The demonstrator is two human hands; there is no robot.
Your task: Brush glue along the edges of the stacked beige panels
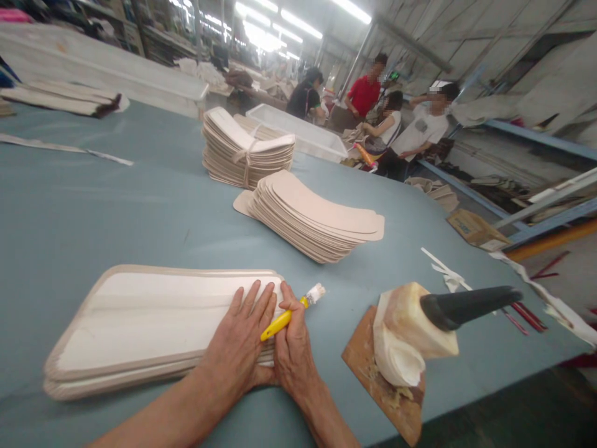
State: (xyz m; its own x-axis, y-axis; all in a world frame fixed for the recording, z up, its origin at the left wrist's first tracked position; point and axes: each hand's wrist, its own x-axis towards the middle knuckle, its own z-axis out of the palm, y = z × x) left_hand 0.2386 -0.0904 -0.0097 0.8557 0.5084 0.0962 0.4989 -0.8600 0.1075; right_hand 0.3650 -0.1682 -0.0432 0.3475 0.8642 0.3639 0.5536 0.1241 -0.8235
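Observation:
A stack of white panels with beige rims [153,317] lies at the left front of the table. My left hand [242,336] rests on the stack's right end, its fingers stretched flat on the top panel and the thumb by the near edge. Beside it, my right hand [293,348] holds a small yellow-handled brush [280,325] and touches the same end of the stack. White paste coats the bristles, which point to the right. Right of my hands, a cream-coloured container [415,317] with a black handle [466,306] leans on a brown board [361,342].
Beyond my hands lie a loose stack of curved beige pieces [321,211] and a tied bundle [247,149]. White strips [448,274] and red sticks [529,316] lie at the right. Several people [364,93] are at the back, near a white bin [298,132].

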